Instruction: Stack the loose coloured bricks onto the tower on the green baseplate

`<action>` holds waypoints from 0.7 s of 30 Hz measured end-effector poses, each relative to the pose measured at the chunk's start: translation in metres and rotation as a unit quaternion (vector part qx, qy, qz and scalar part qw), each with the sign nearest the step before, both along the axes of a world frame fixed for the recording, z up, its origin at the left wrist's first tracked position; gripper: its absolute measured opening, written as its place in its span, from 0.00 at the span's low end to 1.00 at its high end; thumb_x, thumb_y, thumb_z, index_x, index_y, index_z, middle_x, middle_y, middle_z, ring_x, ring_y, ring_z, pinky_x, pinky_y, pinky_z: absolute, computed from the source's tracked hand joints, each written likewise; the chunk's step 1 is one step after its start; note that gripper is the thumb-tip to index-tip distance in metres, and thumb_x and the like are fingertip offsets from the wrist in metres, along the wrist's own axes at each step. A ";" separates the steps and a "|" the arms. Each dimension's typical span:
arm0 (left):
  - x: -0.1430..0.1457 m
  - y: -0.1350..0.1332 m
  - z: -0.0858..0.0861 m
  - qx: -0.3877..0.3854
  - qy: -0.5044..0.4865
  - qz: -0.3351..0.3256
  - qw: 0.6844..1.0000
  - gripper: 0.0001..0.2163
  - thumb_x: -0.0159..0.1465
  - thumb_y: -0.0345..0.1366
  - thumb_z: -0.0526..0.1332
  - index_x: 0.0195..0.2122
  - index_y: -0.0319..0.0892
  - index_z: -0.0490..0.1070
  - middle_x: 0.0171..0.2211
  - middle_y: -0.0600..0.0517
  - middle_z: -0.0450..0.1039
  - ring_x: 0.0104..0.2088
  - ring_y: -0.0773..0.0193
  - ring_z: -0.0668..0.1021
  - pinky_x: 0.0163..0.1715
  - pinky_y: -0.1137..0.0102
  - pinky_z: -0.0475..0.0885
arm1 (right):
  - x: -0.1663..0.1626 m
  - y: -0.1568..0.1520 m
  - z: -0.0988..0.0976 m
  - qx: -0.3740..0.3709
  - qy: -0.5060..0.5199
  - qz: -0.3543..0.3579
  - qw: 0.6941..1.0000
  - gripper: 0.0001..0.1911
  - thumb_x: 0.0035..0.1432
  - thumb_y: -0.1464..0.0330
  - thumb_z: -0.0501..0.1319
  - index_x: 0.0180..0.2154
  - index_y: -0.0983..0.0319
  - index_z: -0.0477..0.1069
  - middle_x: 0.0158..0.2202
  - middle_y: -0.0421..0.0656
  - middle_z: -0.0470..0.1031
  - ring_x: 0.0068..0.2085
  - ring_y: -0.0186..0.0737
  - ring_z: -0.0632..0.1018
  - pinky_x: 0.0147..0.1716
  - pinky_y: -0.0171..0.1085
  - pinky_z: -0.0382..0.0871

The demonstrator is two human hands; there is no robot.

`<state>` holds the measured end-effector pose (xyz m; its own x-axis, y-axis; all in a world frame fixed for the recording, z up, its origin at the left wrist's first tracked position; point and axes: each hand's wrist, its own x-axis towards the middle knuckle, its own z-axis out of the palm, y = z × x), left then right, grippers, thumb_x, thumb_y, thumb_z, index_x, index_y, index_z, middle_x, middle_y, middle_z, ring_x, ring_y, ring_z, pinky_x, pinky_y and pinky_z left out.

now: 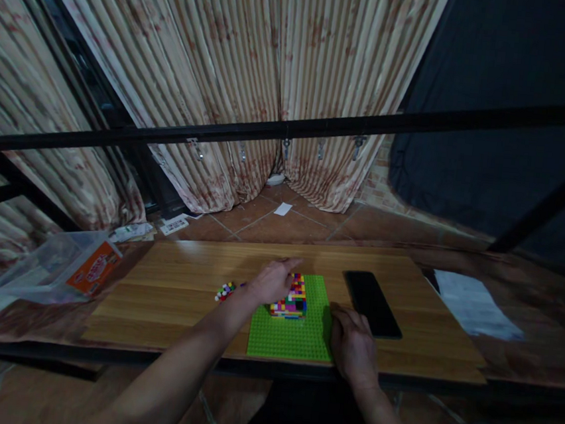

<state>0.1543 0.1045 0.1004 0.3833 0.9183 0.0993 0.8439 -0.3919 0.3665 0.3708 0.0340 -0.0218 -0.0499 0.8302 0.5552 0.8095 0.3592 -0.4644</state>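
A green baseplate [295, 336] lies on a wooden table [179, 295] with a block of many-coloured small bricks [293, 300] built on its far part. My left hand [272, 281] rests on the left side of that brick block, fingers stretched out toward the far edge. My right hand [352, 344] lies curled at the baseplate's right edge, fingers bent against the plate; I cannot see anything in it. A small pile of loose coloured bricks [225, 291] sits on the table left of my left hand.
A dark phone [372, 303] lies right of the baseplate. A clear plastic bag with an orange label [64, 268] sits off the table's left end. A white sheet [473, 304] lies at the right. A black metal bar [290, 131] crosses overhead; curtains hang behind.
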 end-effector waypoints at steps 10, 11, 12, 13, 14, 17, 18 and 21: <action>-0.086 -0.024 -0.027 0.035 -0.046 0.187 0.981 0.20 0.61 0.27 0.51 0.52 0.42 0.72 0.53 0.48 0.75 0.55 0.63 0.75 0.59 0.68 0.67 | 0.000 -0.001 -0.001 0.000 -0.002 -0.008 1.000 0.14 0.64 0.68 0.51 0.41 0.62 0.76 0.42 0.49 0.78 0.42 0.47 0.74 0.46 0.44 0.69; -0.092 -0.025 -0.030 0.027 -0.036 0.193 0.980 0.19 0.61 0.27 0.52 0.51 0.41 0.73 0.52 0.47 0.75 0.54 0.62 0.75 0.58 0.67 0.67 | 0.000 -0.001 -0.001 0.004 0.000 -0.006 1.000 0.14 0.64 0.68 0.51 0.40 0.62 0.76 0.42 0.49 0.78 0.42 0.47 0.74 0.46 0.45 0.69; -0.097 -0.027 -0.033 0.021 -0.025 0.194 0.980 0.18 0.61 0.28 0.53 0.50 0.41 0.73 0.51 0.47 0.76 0.54 0.61 0.75 0.58 0.66 0.67 | 0.001 -0.001 -0.001 0.007 0.002 -0.004 1.000 0.14 0.64 0.68 0.51 0.40 0.62 0.76 0.42 0.50 0.78 0.42 0.47 0.74 0.46 0.45 0.69; -0.099 -0.027 -0.036 0.017 -0.013 0.191 0.981 0.17 0.61 0.28 0.54 0.49 0.40 0.74 0.51 0.46 0.76 0.53 0.60 0.75 0.58 0.65 0.67 | 0.001 -0.001 -0.001 0.010 0.003 -0.003 1.000 0.14 0.64 0.68 0.51 0.40 0.62 0.76 0.43 0.50 0.78 0.42 0.47 0.74 0.46 0.45 0.69; -0.100 -0.027 -0.039 0.016 -0.002 0.186 0.982 0.16 0.60 0.28 0.55 0.48 0.40 0.75 0.50 0.46 0.76 0.53 0.59 0.75 0.58 0.63 0.66 | 0.001 -0.001 -0.001 0.010 0.004 -0.003 1.000 0.14 0.64 0.68 0.51 0.40 0.62 0.76 0.43 0.50 0.78 0.42 0.47 0.74 0.46 0.45 0.68; -0.097 -0.026 -0.046 0.021 0.021 0.167 0.985 0.15 0.59 0.27 0.56 0.45 0.42 0.76 0.47 0.47 0.77 0.51 0.57 0.75 0.57 0.60 0.65 | 0.002 -0.001 -0.002 0.005 0.000 0.000 1.000 0.14 0.64 0.68 0.51 0.41 0.61 0.76 0.43 0.49 0.78 0.42 0.47 0.74 0.46 0.45 0.69; -0.095 -0.026 -0.048 0.025 0.025 0.162 0.986 0.15 0.59 0.27 0.56 0.44 0.43 0.76 0.47 0.48 0.77 0.51 0.56 0.75 0.57 0.59 0.64 | 0.002 0.000 -0.002 0.002 -0.002 0.001 1.000 0.14 0.64 0.68 0.52 0.41 0.61 0.76 0.43 0.49 0.78 0.42 0.46 0.74 0.46 0.44 0.69; -0.088 -0.027 -0.049 0.023 0.039 0.150 0.988 0.14 0.58 0.27 0.56 0.40 0.46 0.78 0.45 0.49 0.77 0.50 0.56 0.75 0.57 0.58 0.62 | 0.003 0.001 -0.004 -0.002 -0.005 0.001 1.000 0.14 0.64 0.68 0.52 0.41 0.61 0.75 0.44 0.48 0.78 0.42 0.46 0.74 0.46 0.44 0.68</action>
<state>0.0666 0.0777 0.0515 0.1031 0.9869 0.1242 0.9498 -0.1348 0.2825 0.3740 0.0345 -0.0256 -0.0580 0.8321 0.5515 0.8133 0.3598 -0.4573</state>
